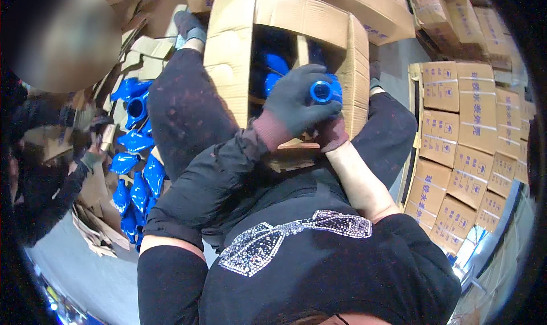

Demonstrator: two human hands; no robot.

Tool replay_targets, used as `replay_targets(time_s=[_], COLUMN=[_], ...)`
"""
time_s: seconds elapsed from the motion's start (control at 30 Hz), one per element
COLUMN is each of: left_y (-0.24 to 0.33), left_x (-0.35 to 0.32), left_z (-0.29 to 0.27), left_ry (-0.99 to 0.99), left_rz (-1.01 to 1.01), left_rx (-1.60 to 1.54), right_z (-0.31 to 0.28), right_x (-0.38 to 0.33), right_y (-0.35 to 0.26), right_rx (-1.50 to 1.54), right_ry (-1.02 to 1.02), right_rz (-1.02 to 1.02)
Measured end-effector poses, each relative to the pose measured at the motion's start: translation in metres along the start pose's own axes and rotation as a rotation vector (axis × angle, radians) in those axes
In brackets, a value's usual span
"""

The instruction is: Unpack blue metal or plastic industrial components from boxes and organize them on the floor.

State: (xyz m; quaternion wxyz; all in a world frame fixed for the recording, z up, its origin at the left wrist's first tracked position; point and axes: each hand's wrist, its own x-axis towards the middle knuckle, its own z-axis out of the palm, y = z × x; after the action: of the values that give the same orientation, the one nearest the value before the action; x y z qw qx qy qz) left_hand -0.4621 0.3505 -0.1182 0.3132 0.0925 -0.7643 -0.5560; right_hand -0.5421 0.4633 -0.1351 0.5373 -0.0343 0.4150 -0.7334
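Note:
Between my legs stands an open cardboard box [228, 68] with its flaps folded out. Above its opening, my left hand [293, 100], in a dark grey glove with a maroon cuff, is closed around a glossy blue housing [336, 88]. The housing's round, ringed opening faces up toward me. My right hand [332, 132] is close below it, showing mostly its maroon cuff; its fingers are hidden behind the left hand and the housing. Inside the box lie more blue housings [276, 64], partly in shadow, and an upright cardboard strip [302, 48].
A pile of blue housings [137, 139] lies on the floor to my left, among flattened cardboard [94, 228]. Another person's gloved hand [94, 157] is beside the pile. Strapped, stacked cartons [476, 108] stand at the right. A long cardboard box [364, 8] lies beyond mine.

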Motion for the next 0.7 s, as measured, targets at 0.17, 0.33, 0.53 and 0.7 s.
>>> replay_targets(time_s=[0.17, 0.33, 0.53, 0.7], left_y=[-0.002, 0.020, 0.032, 0.002], left_x=[0.009, 0.009, -0.024, -0.076], left_z=[-0.004, -0.045, -0.156, -0.238], left_ry=[0.091, 0.453, 1.064, 1.094], left_rz=[-0.066, -0.375, -0.136, -0.068], left_rx=[-0.097, -0.834, -1.292, -1.153], right_z=[-0.013, 0.018, 0.042, 0.010], right_x=[-0.005, -0.004, 0.022, 0.048], right_y=[0.008, -0.010, -0.004, 0.014], right_rx=[0.157, 0.374, 0.229, 0.137], right_ry=[0.025, -0.112, -0.510, -0.297], right_rz=[-0.050, 0.226, 0.299, 0.313])
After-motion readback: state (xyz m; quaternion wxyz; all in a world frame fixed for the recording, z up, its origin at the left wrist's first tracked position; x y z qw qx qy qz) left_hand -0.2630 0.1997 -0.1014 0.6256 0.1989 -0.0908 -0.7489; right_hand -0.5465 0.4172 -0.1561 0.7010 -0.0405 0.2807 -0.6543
